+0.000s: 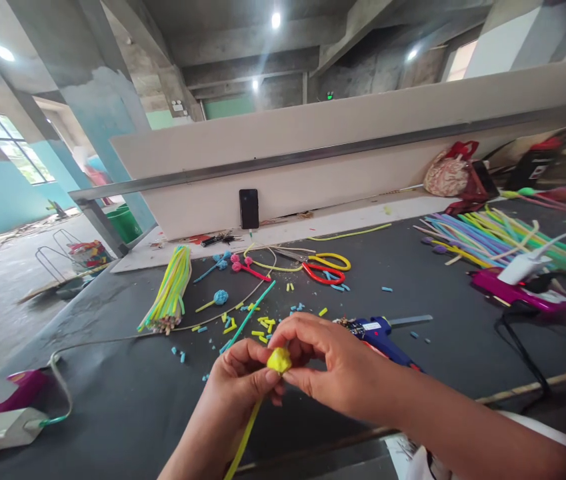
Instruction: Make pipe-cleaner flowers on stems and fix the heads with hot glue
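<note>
My left hand [243,377] and my right hand [325,353] meet low in the middle of the view, over the dark tabletop. Between their fingertips they pinch a small yellow ball-shaped piece [279,361]. A yellow pipe cleaner [243,440] hangs down from beneath the left fingers; its join to the ball is hidden. Just behind the right wrist lies a blue glue gun [387,343], partly covered by the forearm. A green pipe cleaner [253,315] lies beyond the left fingers, among short yellow [265,323] and blue cut bits.
A bundle of yellow-green pipe cleaners [169,287] lies left, many coloured ones [483,233] right. Scissors [309,265], a blue ball on a stem [221,297] and pink balls [241,263] lie ahead. A phone [249,209] leans on the board. A cable [113,339] crosses the table.
</note>
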Demonstrator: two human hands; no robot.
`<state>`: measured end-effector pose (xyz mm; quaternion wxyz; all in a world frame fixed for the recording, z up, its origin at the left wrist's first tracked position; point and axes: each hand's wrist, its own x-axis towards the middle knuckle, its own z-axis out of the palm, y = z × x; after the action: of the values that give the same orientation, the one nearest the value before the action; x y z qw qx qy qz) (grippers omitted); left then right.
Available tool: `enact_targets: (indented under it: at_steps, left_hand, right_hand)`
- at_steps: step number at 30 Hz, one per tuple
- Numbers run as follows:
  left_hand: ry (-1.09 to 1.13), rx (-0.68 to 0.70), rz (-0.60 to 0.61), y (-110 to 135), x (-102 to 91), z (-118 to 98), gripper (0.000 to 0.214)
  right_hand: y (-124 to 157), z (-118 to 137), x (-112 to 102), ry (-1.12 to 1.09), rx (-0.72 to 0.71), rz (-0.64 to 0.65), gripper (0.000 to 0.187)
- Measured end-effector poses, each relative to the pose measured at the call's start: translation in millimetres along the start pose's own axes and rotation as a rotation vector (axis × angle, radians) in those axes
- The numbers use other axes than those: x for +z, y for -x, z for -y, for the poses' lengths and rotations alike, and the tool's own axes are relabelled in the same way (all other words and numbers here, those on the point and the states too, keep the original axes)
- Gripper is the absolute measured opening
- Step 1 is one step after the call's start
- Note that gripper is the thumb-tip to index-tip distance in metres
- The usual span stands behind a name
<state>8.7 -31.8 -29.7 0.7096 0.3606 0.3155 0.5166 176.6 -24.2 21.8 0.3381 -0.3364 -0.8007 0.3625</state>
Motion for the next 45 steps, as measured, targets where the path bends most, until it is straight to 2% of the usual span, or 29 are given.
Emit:
enact_targets:
  at_steps: [4, 9, 11, 14, 18, 22, 27, 31, 35, 38, 41, 45]
  left_hand:
    - [-0.032, 0.054, -0.023, -2.7, -0.8, -4.1, 0.026]
    - [-0.166, 0.076, 0.003, -12.8, 3.6, -16.3, 0.021]
    - [-0.211, 0.06, 0.029, -17.1, 5.0, -21.4, 0.019]
    - [-0.202, 0.006, 0.093, -20.9, 5.8, -28.5, 0.022]
    - [-0.192, -0.07, 0.184, -20.8, 6.4, -35.1, 0.038]
    - [-0.198, -0.149, 0.276, -21.5, 7.8, -34.2, 0.032]
    - [-0.178, -0.13, 0.217, -26.3, 10.4, -27.7, 0.026]
    - [-0.118, -0.104, 0.172, -27.9, 9.3, -21.6, 0.026]
    - [-0.035, -0.09, 0.173, -27.5, 6.3, -13.4, 0.024]
    - [-0.009, -0.064, 0.178, -26.5, 5.8, -8.3, 0.023]
    - [-0.018, -0.099, 0.189, -25.0, 6.2, -6.5, 0.023]
    - [-0.004, -0.163, 0.222, -22.3, 5.5, -7.8, 0.023]
  right_hand:
    - [-0.1, -2.9, 2.9, -0.218, 0.035, -0.011, 0.022]
    - [-6.4, -7.5, 6.0, -0.636, 0.097, -0.038, 0.017]
    - [-8.9, -8.6, 3.6, -0.684, 0.142, -0.055, 0.022]
    - [-11.0, -10.6, -2.6, -0.663, 0.186, -0.073, 0.026]
    - [-10.9, -13.3, -10.1, -0.622, 0.188, -0.069, 0.024]
    - [-10.1, -12.5, -13.0, -0.601, 0.145, -0.043, 0.019]
    - [-10.6, -13.8, -12.5, -0.563, 0.072, -0.056, 0.014]
    - [-9.8, -16.4, -12.0, -0.545, 0.064, -0.099, 0.023]
    - [-7.9, -17.3, -8.4, -0.542, 0.105, -0.077, 0.031]
    - [-7.9, -17.6, -5.0, -0.391, 0.073, -0.095, 0.025]
    - [-9.0, -18.2, -4.1, -0.204, 0.022, -0.123, 0.017]
    - [-9.6, -19.0, -5.4, -0.156, 0.076, -0.152, 0.015]
